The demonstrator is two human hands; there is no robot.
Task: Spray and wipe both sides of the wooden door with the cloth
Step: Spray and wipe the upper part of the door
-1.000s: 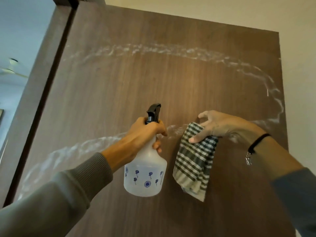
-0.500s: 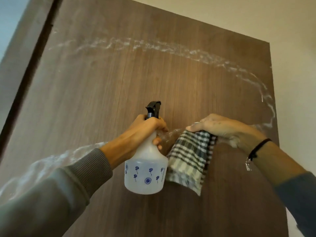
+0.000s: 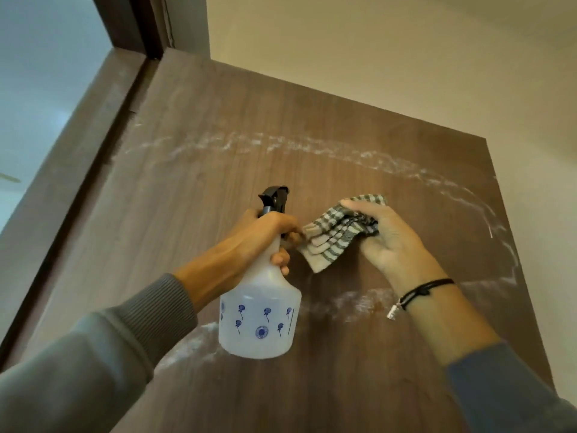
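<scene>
The dark brown wooden door [image 3: 327, 145] fills the view, marked by a white foamy ring of spray [image 3: 312, 148]. My left hand [image 3: 262, 235] grips the neck of a translucent white spray bottle [image 3: 259, 317] with blue flower prints and a black trigger head. My right hand [image 3: 390, 242] holds a bunched striped cloth [image 3: 334, 239] just in front of the door, right of the bottle's neck. The cloth's lower corner hangs free beside my left fingers.
The door frame [image 3: 93, 151] runs along the left, with a bright room beyond it. A cream wall [image 3: 406, 57] rises above and to the right of the door's top edge. A black bracelet sits on my right wrist.
My right hand has lifted off the door and gathered the hanging cloth into a bunch. My view has tilted upward, showing the door's top edge. The bottle stays in my left hand.
</scene>
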